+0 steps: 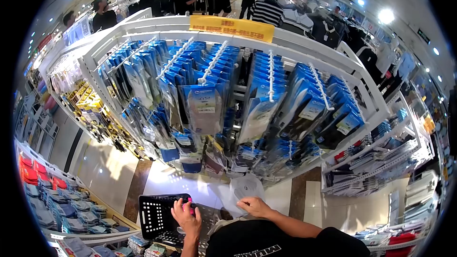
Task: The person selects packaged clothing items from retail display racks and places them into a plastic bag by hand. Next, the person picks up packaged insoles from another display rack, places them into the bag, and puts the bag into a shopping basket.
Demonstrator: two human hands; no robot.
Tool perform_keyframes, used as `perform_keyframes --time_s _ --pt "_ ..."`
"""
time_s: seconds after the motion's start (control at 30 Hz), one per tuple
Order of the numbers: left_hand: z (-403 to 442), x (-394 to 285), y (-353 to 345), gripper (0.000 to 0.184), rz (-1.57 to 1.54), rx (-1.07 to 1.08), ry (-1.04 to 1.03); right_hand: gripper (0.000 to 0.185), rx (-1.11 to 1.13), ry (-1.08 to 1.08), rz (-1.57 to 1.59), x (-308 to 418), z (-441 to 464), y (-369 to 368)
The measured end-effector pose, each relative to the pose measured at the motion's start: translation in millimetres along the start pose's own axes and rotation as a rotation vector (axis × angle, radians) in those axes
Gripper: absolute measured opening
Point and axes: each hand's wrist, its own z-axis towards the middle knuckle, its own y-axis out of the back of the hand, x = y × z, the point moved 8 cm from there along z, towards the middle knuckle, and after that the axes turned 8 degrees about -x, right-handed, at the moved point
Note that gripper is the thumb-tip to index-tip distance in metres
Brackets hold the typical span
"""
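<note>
Head view: pinched at one edge by the right hand [255, 206], the clear bag [245, 190] could slip to the floor [157, 176] if that grip loosened, or snag on the blue packets [204, 107] above if swung too high. The black basket [148, 228] might tilt if pushed off balance. The bag sits low in the middle of the frame, touching the right fingertips and reaching up and left of them, well right of the left hand [188, 220]. That hand's fingers bend about a pink piece [188, 205] over the basket; how firmly, I cannot tell. The hands are apart.
</note>
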Motion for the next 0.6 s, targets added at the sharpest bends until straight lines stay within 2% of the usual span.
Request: perform_keyframes --time_s 0.1,0.17,0.2,0.27,0.37,0.47,0.5,0.6 --pt "13 -26 -9 0.033 -0.251 0.085 0.057 0.029 0.088 0.041 -0.017 5 2 -15" --pt "0 -18 -63 0.033 -0.551 0.235 0.225 0.032 0.173 0.089 -0.064 1 3 -30" --pt "-13 -12 -95 0.038 -0.714 0.316 0.424 0.034 0.212 0.115 -0.088 0 3 -37" --pt "-17 -25 -124 0.046 -0.859 0.457 0.629 0.036 0.274 0.137 -0.150 -2 0 -49" --pt "-21 -33 -149 0.053 -0.771 0.530 0.584 0.038 0.351 0.149 -0.213 4 -2 -50" --pt "-25 -21 -160 0.057 -0.564 0.458 0.387 0.039 0.409 0.135 -0.233 8 -2 -47" --pt "-22 -20 -157 0.053 -0.582 0.358 0.312 0.039 0.405 0.134 -0.238 4 -1 -46" --pt "-42 -3 -181 0.040 -0.666 0.582 0.479 0.038 0.429 0.083 -0.242 -11 -2 -51"
